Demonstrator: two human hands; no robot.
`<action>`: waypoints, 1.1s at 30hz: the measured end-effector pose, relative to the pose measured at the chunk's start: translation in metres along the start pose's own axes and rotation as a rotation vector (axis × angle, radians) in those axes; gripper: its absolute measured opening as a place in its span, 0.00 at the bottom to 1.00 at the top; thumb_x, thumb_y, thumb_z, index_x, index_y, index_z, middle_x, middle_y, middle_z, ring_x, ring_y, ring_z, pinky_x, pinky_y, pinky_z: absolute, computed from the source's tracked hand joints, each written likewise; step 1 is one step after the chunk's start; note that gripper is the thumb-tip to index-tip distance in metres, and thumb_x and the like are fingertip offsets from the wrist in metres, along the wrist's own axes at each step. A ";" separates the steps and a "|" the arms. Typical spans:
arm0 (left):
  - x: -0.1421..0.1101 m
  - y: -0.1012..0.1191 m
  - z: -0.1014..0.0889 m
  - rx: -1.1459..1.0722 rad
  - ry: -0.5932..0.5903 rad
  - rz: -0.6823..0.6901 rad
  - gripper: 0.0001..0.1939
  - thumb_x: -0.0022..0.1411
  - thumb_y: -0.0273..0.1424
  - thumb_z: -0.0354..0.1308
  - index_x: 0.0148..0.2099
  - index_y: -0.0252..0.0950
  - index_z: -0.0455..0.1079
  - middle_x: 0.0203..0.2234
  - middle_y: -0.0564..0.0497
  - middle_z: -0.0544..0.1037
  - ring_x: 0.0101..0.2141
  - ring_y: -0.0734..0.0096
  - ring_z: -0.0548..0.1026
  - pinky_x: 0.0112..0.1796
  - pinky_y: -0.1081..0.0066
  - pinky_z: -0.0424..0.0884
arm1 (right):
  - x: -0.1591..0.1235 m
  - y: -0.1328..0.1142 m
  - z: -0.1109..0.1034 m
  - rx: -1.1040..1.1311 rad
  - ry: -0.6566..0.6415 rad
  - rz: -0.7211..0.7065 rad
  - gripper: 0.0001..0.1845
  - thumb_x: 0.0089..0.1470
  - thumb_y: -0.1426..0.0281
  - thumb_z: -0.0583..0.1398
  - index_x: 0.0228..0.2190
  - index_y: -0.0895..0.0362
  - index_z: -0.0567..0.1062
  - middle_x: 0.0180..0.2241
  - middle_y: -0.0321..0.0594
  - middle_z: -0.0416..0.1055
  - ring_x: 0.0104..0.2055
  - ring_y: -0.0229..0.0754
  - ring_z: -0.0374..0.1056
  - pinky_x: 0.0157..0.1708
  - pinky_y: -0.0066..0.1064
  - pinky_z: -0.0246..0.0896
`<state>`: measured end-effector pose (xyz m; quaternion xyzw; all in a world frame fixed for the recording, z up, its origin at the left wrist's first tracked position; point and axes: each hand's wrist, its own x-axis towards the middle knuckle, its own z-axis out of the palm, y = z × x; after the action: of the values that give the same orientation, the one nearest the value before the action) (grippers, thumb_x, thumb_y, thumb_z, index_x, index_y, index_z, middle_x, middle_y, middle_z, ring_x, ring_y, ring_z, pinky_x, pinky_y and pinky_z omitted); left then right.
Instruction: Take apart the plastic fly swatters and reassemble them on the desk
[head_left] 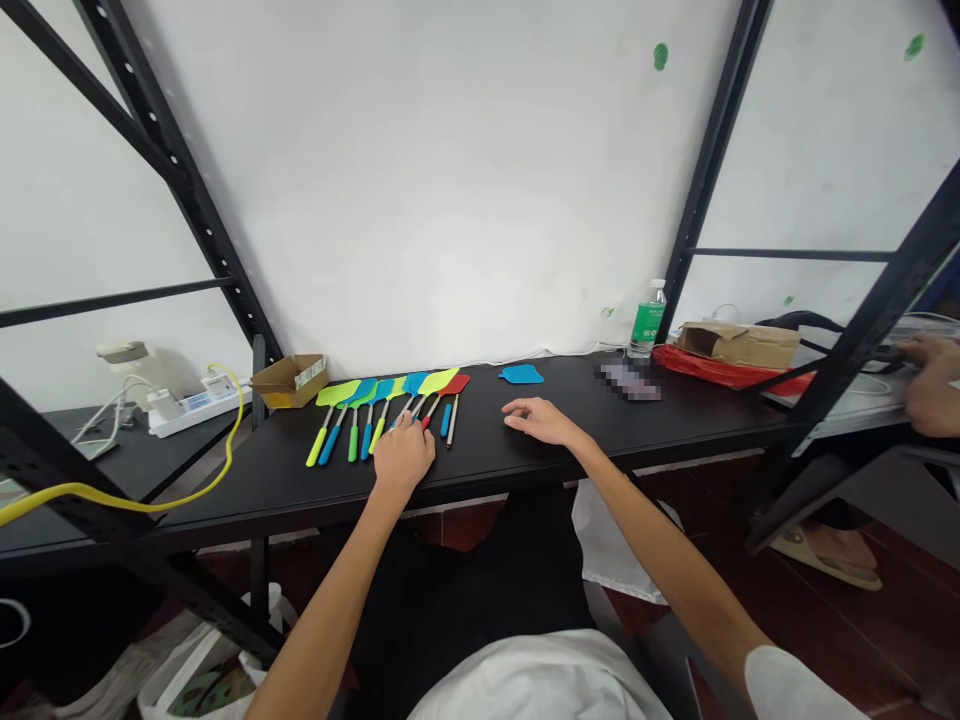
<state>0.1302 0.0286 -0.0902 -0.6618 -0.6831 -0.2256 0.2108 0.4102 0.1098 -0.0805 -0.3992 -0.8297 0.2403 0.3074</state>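
Note:
A row of flat-headed spatulas (353, 440) in yellow, green, blue and red lies on the black table, with metal shafts and coloured handles. My left hand (403, 455) is over the right part of this row, its fingers curled down on a spatula's shaft; the fingertips and some handles are hidden under it. Just right of the row lie a short blue handle piece (445, 419) and a thin metal rod (453, 421). My right hand (544, 420) hovers at or rests on the table, fingers loosely bent and apart, holding nothing. Beyond it lies a loose blue spatula head (523, 374).
An open cardboard box (289, 383) stands left of the row. At the back right are a water bottle (648, 320), a blurred item (630, 381) and a red bag (720, 372) under a carton (739, 343). Black rack posts flank the table; another person's hand (934, 385) shows at right.

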 end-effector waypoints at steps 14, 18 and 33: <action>0.002 -0.008 0.003 -0.255 -0.074 0.320 0.16 0.68 0.34 0.50 0.50 0.39 0.77 0.47 0.42 0.81 0.51 0.53 0.75 0.51 0.57 0.68 | 0.047 -0.049 0.066 -0.402 -0.009 -0.211 0.24 0.58 0.68 0.58 0.57 0.48 0.73 0.59 0.39 0.69 0.55 0.49 0.69 0.50 0.38 0.64; 0.001 -0.009 0.004 -0.268 -0.015 0.295 0.13 0.68 0.35 0.52 0.44 0.38 0.77 0.39 0.42 0.82 0.45 0.55 0.77 0.47 0.58 0.68 | 0.057 -0.054 0.073 -0.523 -0.071 -0.300 0.23 0.61 0.68 0.56 0.57 0.49 0.72 0.61 0.39 0.67 0.58 0.49 0.67 0.53 0.38 0.63; 0.002 -0.010 0.003 -0.233 -0.023 0.261 0.10 0.67 0.35 0.55 0.37 0.39 0.75 0.32 0.45 0.80 0.38 0.58 0.76 0.42 0.63 0.67 | 0.043 -0.056 0.066 -0.676 -0.065 -0.228 0.16 0.64 0.62 0.53 0.49 0.52 0.72 0.50 0.43 0.71 0.45 0.50 0.71 0.41 0.37 0.63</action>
<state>0.1200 0.0322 -0.0919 -0.7673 -0.5631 -0.2665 0.1523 0.3139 0.1026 -0.0771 -0.3753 -0.9109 -0.0709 0.1560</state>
